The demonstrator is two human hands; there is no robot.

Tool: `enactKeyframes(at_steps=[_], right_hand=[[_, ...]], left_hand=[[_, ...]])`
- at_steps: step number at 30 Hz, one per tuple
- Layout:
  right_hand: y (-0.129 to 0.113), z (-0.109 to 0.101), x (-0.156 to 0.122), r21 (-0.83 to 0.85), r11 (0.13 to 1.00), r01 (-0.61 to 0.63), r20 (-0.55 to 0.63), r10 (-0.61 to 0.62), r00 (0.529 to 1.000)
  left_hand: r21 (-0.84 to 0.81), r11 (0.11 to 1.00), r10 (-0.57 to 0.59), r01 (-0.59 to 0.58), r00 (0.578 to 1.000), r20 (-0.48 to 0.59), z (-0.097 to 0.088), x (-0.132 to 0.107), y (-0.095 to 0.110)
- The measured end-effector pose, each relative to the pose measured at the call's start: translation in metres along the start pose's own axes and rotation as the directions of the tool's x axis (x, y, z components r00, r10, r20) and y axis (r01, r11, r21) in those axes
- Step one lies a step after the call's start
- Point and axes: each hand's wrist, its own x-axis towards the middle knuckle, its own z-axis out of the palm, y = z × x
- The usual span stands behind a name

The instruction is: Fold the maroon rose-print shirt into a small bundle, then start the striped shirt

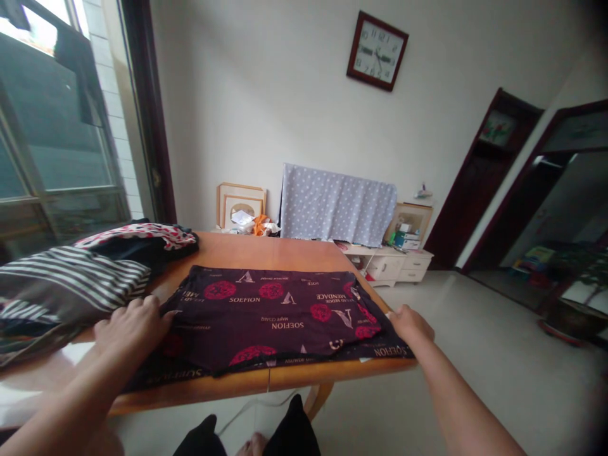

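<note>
Right now both hands lie open and flat, neither one pinching: the left hand (130,327) rests on the lower left of a folded dark plum printed cloth (266,320), mid-frame on a wooden table (256,250), while the right hand (411,323) touches its right edge. The cloth's lower layer reaches the table's near edge, so an uneven drag could slip it off, and the striped garment (61,285) just beside could slump onto it.
</note>
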Motion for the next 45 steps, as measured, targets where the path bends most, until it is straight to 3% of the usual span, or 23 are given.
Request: enactKeyframes(at_steps=[3,6,8,12,16,20,23,25,29,32,34,37,40,42,45], right_hand=[[-0.03,-0.004,-0.015,0.051,0.986,0.156,-0.108,-0.15,0.983],[-0.06,0.003,-0.028,0.089,0.929,0.36,-0.134,-0.347,0.928],[-0.068,0.015,-0.033,0.063,0.907,0.416,-0.055,-0.413,0.909],[-0.059,0.038,-0.029,-0.016,0.937,0.35,0.136,-0.344,0.929],[-0.061,0.037,-0.014,-0.032,0.948,0.317,0.122,-0.311,0.943],[-0.101,0.029,-0.003,0.066,0.908,0.414,0.021,-0.417,0.909],[-0.133,0.038,0.001,0.111,0.855,0.507,-0.007,-0.51,0.86],[-0.145,0.05,0.003,0.096,0.864,0.495,0.028,-0.499,0.866],[-0.147,0.07,0.012,0.038,0.922,0.386,0.13,-0.388,0.913],[-0.149,0.07,0.023,0.027,0.93,0.366,0.149,-0.366,0.919],[-0.159,0.065,0.031,0.046,0.924,0.379,0.119,-0.381,0.917],[-0.186,0.057,0.041,0.114,0.88,0.46,0.034,-0.466,0.884],[-0.218,0.059,0.047,0.181,0.807,0.563,0.001,-0.572,0.82],[-0.234,0.066,0.049,0.189,0.789,0.584,0.033,-0.6,0.8],[-0.246,0.078,0.054,0.141,0.818,0.558,0.134,-0.574,0.808]], left_hand=[[0.033,0.987,0.161,-0.158,0.983,-0.091,0.009,-0.01,0.032],[-0.031,0.945,0.324,-0.325,0.946,-0.031,0.028,-0.015,0.059],[-0.065,0.928,0.371,-0.368,0.927,0.05,0.043,-0.015,0.065],[-0.107,0.917,0.398,-0.384,0.901,0.175,0.058,-0.008,0.056],[-0.115,0.922,0.383,-0.369,0.911,0.154,0.051,0.001,0.06],[-0.142,0.89,0.443,-0.434,0.896,0.041,0.044,0.012,0.097],[-0.18,0.87,0.476,-0.459,0.877,0.067,0.053,0.021,0.123],[-0.182,0.877,0.468,-0.444,0.875,0.122,0.064,0.026,0.132],[-0.174,0.899,0.43,-0.401,0.883,0.187,0.077,0.033,0.131],[-0.201,0.895,0.436,-0.398,0.876,0.206,0.07,0.044,0.129],[-0.216,0.878,0.464,-0.427,0.871,0.164,0.062,0.057,0.132],[-0.211,0.852,0.501,-0.479,0.863,0.063,0.059,0.085,0.14],[-0.187,0.846,0.51,-0.499,0.86,0.014,0.071,0.111,0.148],[-0.18,0.848,0.512,-0.499,0.858,0.034,0.085,0.125,0.15],[-0.176,0.876,0.472,-0.449,0.873,0.125,0.104,0.136,0.148]])
